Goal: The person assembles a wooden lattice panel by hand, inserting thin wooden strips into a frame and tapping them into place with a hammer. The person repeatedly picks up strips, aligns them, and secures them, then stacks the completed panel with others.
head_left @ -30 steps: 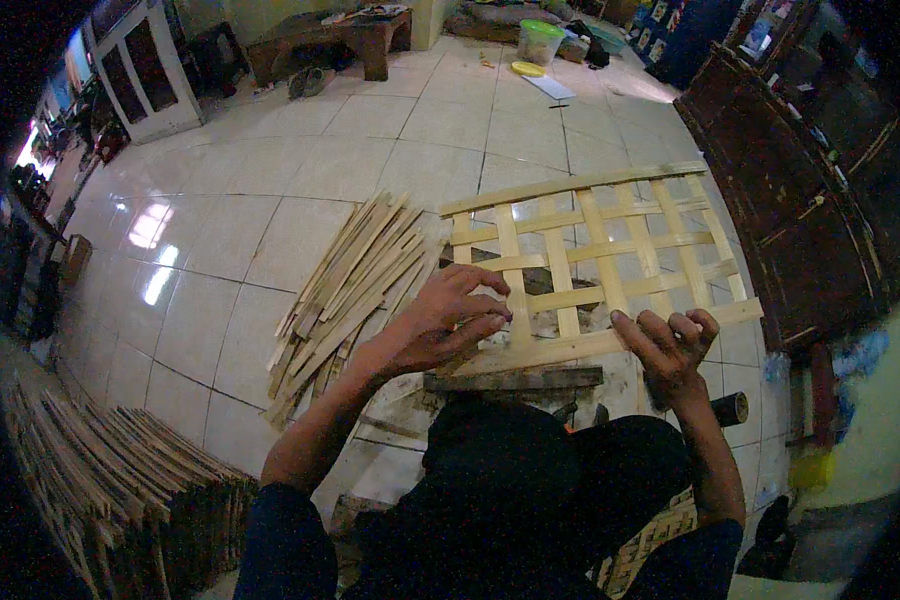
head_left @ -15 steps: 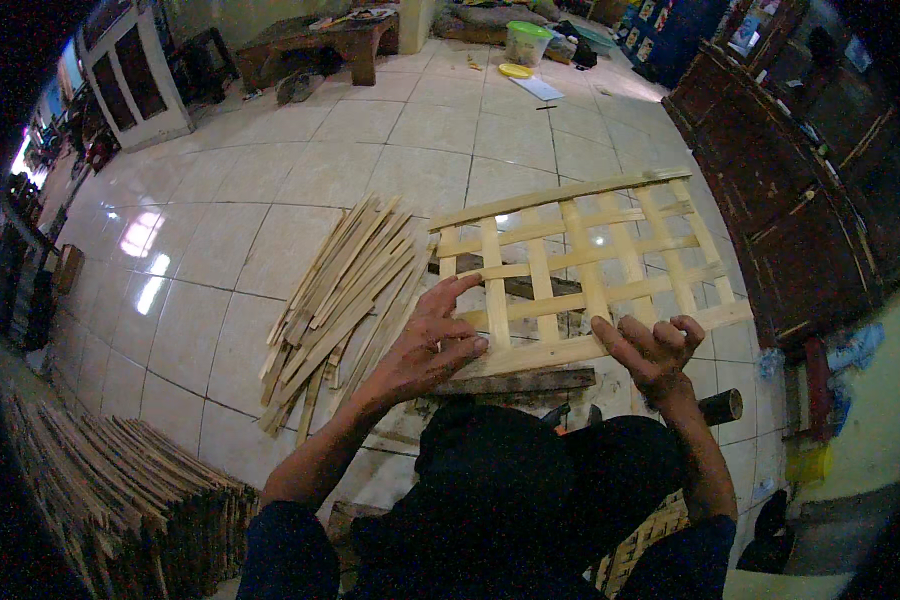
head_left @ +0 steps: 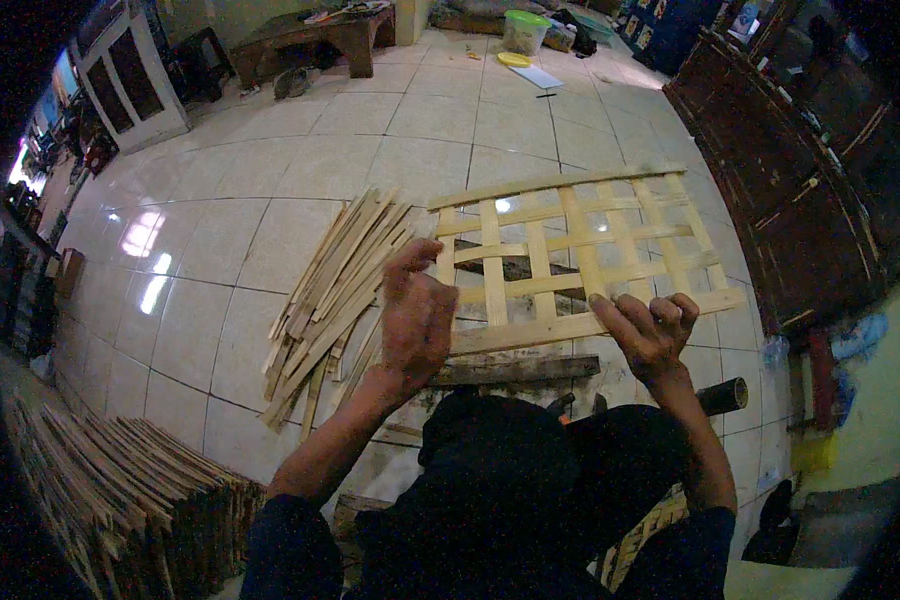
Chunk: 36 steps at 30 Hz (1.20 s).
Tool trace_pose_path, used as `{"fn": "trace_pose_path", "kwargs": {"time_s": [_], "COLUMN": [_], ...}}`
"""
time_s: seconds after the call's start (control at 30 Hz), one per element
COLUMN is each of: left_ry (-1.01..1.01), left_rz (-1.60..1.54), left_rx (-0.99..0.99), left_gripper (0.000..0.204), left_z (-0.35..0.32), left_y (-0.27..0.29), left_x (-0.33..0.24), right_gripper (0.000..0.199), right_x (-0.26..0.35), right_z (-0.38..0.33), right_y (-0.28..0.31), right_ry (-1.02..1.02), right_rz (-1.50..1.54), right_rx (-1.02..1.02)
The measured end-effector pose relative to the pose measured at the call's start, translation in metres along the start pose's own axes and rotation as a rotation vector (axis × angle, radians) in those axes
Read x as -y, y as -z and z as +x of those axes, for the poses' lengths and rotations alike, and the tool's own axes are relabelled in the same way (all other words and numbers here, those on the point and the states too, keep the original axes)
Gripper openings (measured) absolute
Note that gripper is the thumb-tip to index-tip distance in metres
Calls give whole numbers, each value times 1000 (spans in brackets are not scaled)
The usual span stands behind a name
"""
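On the pale tiled floor (head_left: 225, 325), seen in the head view, a woven lattice (head_left: 583, 243) of light, flat strips lies before the person, its long near edge facing the body. The left hand (head_left: 417, 318) is at the lattice's left edge, fingers curled and thumb close to the strips; whether that grip is clenched on a strip or only touching, I cannot tell. The right hand (head_left: 653, 335) rests at the near edge strip, right of its middle, one digit laid on it and the others bent; the underside is hidden, so I cannot tell how firm this grip is. A dark, worn wooden bar (head_left: 515, 371) lies just below the near edge, and a dark tube (head_left: 722, 396) sits beside the right forearm. Left of the lattice is a heap of loose slats (head_left: 342, 290); a thick bundle of slats (head_left: 160, 490) fills the lower left corner. Farther off are a low wooden desk (head_left: 360, 55), a green-lidded tub (head_left: 523, 35) and, on the right, a dark wooden cabinet (head_left: 760, 190).
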<state>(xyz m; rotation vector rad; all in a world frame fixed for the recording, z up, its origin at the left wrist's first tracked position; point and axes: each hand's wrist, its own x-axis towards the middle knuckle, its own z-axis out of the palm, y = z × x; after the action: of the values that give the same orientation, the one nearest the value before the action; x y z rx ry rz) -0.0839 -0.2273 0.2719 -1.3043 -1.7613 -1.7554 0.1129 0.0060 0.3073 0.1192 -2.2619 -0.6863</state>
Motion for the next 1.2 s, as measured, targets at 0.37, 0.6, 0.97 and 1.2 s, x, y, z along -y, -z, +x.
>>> {"fn": "trace_pose_path", "kwargs": {"time_s": [0.37,0.6,0.97,1.2], "left_ry": [1203,981,1019,701], "left_rz": [-858,-150,-1305,-1395], "left_rx": [-45,83,-131,-282], "left_gripper": [41,31,54,52], "left_z": [-11,-44,-70,-43], "left_y": [17,25,-66,-21], "left_x": [17,37,38,77], "right_gripper": [31,35,38,54], "right_x": [-5,-9,19,52], "right_z": [-7,-5,34,48], "right_y": [-6,-5,-54,-67], "right_ry": [-72,-73,-124,-84], "right_rz": [-44,-38,18,467], "right_rx": [-68,-8,-79,105]}}
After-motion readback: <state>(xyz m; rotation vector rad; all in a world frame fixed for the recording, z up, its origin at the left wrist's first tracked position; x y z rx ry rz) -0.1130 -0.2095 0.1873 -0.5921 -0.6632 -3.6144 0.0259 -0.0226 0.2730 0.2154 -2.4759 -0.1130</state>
